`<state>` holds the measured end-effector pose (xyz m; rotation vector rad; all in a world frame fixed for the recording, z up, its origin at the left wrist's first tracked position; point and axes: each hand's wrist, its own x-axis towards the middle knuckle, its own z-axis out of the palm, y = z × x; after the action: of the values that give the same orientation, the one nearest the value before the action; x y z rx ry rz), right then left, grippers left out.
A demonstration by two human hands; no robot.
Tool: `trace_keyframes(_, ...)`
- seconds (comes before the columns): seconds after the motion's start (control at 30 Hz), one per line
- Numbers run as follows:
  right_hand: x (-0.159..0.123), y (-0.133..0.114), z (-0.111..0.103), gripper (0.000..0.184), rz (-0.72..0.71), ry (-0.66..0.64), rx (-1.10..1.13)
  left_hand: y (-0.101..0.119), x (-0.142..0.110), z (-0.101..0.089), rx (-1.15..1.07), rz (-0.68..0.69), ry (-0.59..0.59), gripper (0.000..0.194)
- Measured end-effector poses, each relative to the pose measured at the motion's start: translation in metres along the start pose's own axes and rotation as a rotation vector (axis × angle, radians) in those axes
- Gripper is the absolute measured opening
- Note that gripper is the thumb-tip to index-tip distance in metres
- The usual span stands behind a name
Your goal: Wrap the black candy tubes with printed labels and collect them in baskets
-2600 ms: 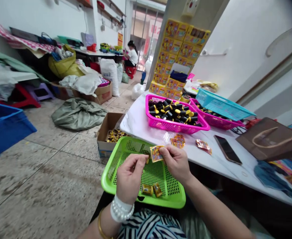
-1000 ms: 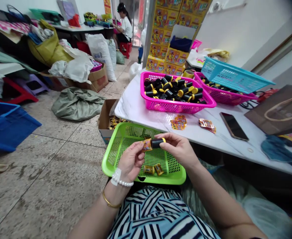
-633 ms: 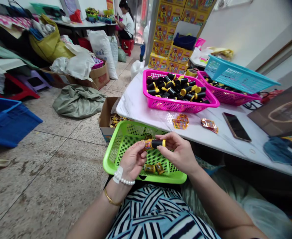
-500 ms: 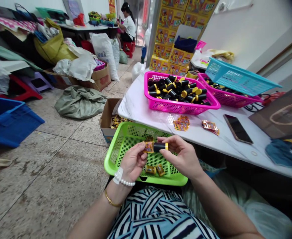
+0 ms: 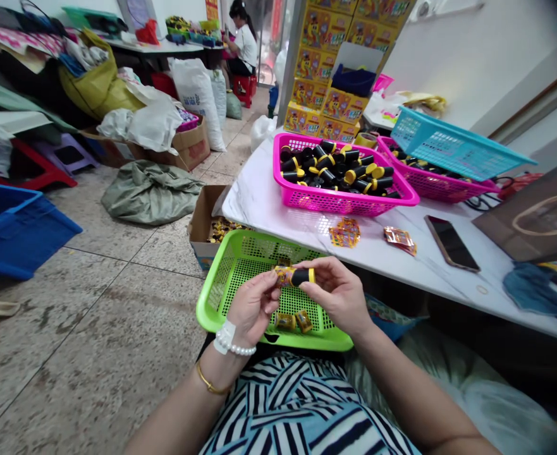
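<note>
Tube (image 5: 300,277) between fingers (image 5: 328,266), roomy green basket (image 5: 205,303) below (table edge (image 5: 269,228) beyond)

the wide view looks from the wearer's head, forward and down over a blue, black and white patterned fabric garment (image 5: 290,407) at the near edge; the bare left hand (image 5: 253,303), bare right hand (image 5: 337,292) and green perforated plastic basket (image 5: 207,309) lie close, mid-view, a white marble-patterned table (image 5: 252,193) reaches right, the room runs far back to a seated person in white (image 5: 246,47)
</note>
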<state>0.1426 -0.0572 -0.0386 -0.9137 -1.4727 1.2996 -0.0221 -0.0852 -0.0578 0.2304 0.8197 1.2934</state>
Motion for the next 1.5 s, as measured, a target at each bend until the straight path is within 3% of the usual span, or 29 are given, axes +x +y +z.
trace_keyframes(0.13,-0.006,0.010,-0.003,0.031,-0.002,0.051,0.005,0.000,-0.008,0.000,0.135,0.155,0.076,0.036)
trace_keyframes(0.23,-0.009,0.008,-0.008,0.031,-0.011,-0.006,-0.030,0.005,-0.012,-0.003,0.321,0.161,-0.081,0.049)
trace_keyframes(0.33,-0.012,0.005,-0.012,0.034,-0.124,-0.033,-0.191,0.011,-0.012,-0.008,0.437,0.075,-0.236,0.039)
trace_keyframes(0.53,-0.013,0.005,-0.010,0.037,-0.309,-0.071,-0.450,0.018,-0.003,-0.003,0.667,0.119,-0.257,0.026)
trace_keyframes(0.67,-0.011,0.011,-0.011,0.039,-0.346,-0.045,-0.493,0.014,0.006,0.003,0.653,0.138,-0.299,0.027)
trace_keyframes(0.77,-0.012,0.016,-0.016,0.041,-0.328,-0.051,-0.490,0.012,0.007,-0.003,0.598,0.048,-0.301,0.035)
trace_keyframes(0.87,-0.016,0.019,-0.020,0.043,-0.310,-0.101,-0.476,0.010,0.003,-0.012,0.532,-0.055,-0.229,0.031)
trace_keyframes(0.97,-0.021,0.021,-0.020,0.042,-0.262,-0.094,-0.451,0.006,0.000,-0.015,0.530,-0.024,-0.204,0.025)
trace_keyframes(1.2,-0.028,0.016,-0.018,0.026,-0.042,0.058,-0.258,0.000,-0.007,0.000,0.711,0.286,-0.221,0.028)
trace_keyframes(1.5,-0.028,0.027,-0.017,0.027,0.487,0.008,0.197,-0.002,-0.012,-0.006,0.901,0.385,-0.299,0.036)
